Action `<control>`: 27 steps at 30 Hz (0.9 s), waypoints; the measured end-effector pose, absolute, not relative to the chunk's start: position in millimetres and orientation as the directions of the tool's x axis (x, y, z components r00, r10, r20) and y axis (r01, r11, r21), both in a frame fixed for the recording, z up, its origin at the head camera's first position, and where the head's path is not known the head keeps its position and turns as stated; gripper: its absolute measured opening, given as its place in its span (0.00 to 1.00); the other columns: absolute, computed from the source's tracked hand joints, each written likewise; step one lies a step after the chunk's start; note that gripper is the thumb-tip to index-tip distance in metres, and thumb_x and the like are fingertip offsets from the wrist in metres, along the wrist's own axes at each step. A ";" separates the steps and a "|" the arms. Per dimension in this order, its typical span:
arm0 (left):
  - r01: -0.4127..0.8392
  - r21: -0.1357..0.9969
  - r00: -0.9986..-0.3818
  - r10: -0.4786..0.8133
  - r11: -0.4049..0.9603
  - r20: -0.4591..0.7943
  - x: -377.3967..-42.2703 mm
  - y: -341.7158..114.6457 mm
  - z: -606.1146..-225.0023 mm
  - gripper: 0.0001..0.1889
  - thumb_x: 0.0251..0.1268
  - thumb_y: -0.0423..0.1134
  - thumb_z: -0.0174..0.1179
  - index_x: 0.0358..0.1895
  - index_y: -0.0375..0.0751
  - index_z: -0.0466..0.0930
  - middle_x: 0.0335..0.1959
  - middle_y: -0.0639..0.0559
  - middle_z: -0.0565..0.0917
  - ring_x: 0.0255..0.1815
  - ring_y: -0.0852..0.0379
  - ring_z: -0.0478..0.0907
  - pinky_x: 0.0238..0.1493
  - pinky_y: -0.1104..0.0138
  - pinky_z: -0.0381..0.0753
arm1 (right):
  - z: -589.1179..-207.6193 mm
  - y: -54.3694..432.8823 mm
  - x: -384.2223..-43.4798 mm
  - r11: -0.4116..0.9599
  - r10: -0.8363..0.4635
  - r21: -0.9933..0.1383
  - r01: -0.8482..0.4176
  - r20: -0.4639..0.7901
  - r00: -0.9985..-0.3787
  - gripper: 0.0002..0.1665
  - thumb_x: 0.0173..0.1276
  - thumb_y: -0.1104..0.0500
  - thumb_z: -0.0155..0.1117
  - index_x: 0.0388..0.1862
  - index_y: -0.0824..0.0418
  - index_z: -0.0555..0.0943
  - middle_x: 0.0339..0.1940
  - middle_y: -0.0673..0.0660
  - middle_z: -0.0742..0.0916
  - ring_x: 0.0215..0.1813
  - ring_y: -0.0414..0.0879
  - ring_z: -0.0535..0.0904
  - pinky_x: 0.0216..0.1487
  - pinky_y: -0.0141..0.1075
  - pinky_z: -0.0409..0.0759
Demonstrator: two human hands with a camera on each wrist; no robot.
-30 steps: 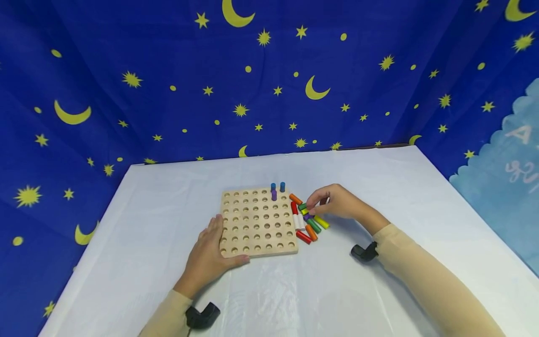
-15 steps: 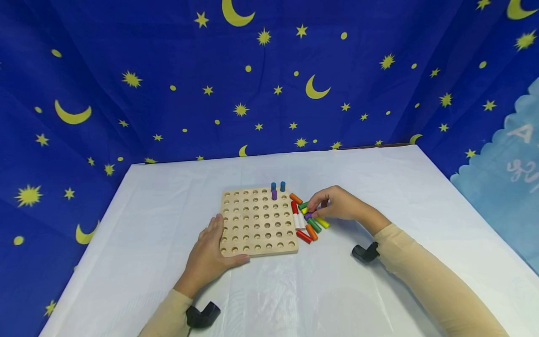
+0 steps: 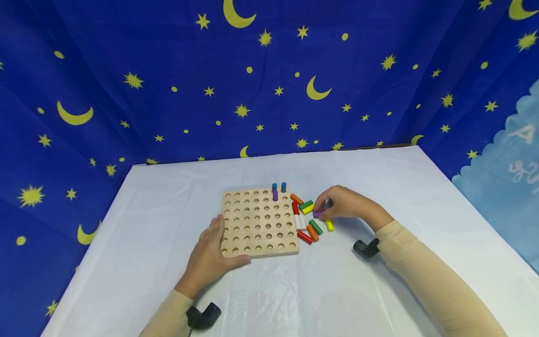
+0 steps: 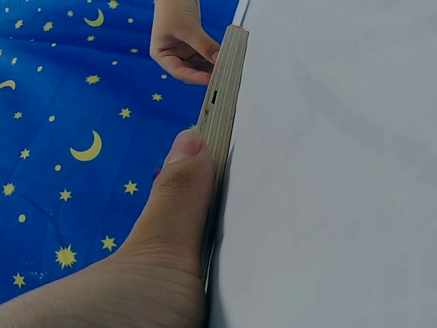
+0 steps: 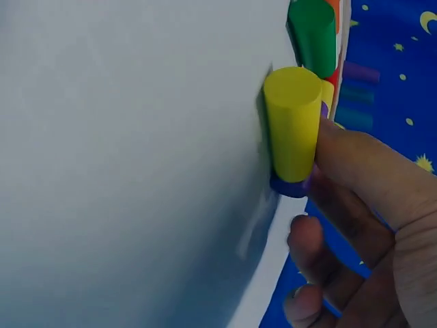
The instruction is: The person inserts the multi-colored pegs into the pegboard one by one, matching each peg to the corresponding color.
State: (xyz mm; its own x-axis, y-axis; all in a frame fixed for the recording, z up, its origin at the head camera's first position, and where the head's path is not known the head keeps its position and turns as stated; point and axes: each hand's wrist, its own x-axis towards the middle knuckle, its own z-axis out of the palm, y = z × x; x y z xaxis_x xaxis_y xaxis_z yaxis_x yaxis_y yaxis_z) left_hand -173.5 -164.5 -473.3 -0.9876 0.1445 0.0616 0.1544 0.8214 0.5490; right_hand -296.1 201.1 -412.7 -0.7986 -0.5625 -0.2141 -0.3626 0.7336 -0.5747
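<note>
My left hand (image 3: 207,250) lies at the front left corner of the wooden pegboard (image 3: 251,223), fingers along its left side. In the left wrist view its thumb (image 4: 179,181) presses on the board's layered edge (image 4: 224,92). To the right of the board, my right hand (image 3: 345,202) pinches a purple peg (image 3: 317,215) between thumb and fingers, low over the table. In the right wrist view a yellow peg (image 5: 293,123) hides most of it. Two blue pegs (image 3: 284,187) and another purple peg (image 3: 275,195) stand upright at the board's back right.
Loose pegs lie between the board and my right hand: a green peg (image 3: 316,227), orange pegs (image 3: 313,233), red pegs (image 3: 305,237), white pegs (image 3: 299,222) and a yellow peg (image 3: 308,208). A blue star-patterned curtain (image 3: 168,56) hangs behind the white table (image 3: 168,196).
My right hand has moved slightly right and drawn the purple peg out of the pile. The nearby yellow peg has turned to lie more lengthwise. My left hand stays on the board.
</note>
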 end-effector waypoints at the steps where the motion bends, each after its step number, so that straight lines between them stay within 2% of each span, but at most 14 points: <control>1: 0.152 0.551 -0.988 0.143 0.821 0.059 -173.5 -164.5 -473.1 0.74 0.36 0.77 0.68 0.79 0.30 0.42 0.80 0.35 0.48 0.81 0.38 0.47 0.79 0.43 0.52 | -412.5 201.0 -296.7 0.744 -0.557 -0.563 -0.360 -0.225 -0.800 0.09 0.57 0.61 0.77 0.38 0.51 0.90 0.37 0.46 0.89 0.36 0.43 0.77 0.40 0.34 0.77; 10: 0.132 0.554 -0.990 0.133 0.822 0.039 -173.0 -164.2 -473.3 0.75 0.36 0.78 0.67 0.79 0.32 0.40 0.81 0.37 0.48 0.82 0.39 0.46 0.79 0.44 0.53 | -414.9 200.5 -298.6 0.767 -0.554 -0.530 -0.361 -0.263 -0.790 0.10 0.60 0.61 0.75 0.41 0.52 0.89 0.36 0.48 0.87 0.38 0.43 0.76 0.44 0.36 0.78; 16: 0.137 0.551 -0.990 0.130 0.823 0.052 -172.4 -164.0 -472.7 0.75 0.36 0.78 0.68 0.79 0.31 0.41 0.81 0.36 0.49 0.82 0.38 0.47 0.78 0.43 0.53 | -415.8 205.3 -298.7 0.731 -0.580 -0.576 -0.365 -0.242 -0.778 0.09 0.63 0.60 0.72 0.42 0.54 0.87 0.37 0.48 0.87 0.39 0.44 0.76 0.45 0.36 0.78; 27: 0.139 0.550 -0.990 0.131 0.823 0.055 -173.0 -164.1 -474.1 0.75 0.35 0.78 0.69 0.79 0.30 0.42 0.80 0.35 0.49 0.82 0.38 0.47 0.79 0.43 0.53 | -414.8 211.0 -309.6 0.695 -0.539 -0.652 -0.301 -0.197 -0.819 0.10 0.71 0.55 0.65 0.48 0.57 0.80 0.40 0.53 0.83 0.39 0.45 0.74 0.39 0.35 0.76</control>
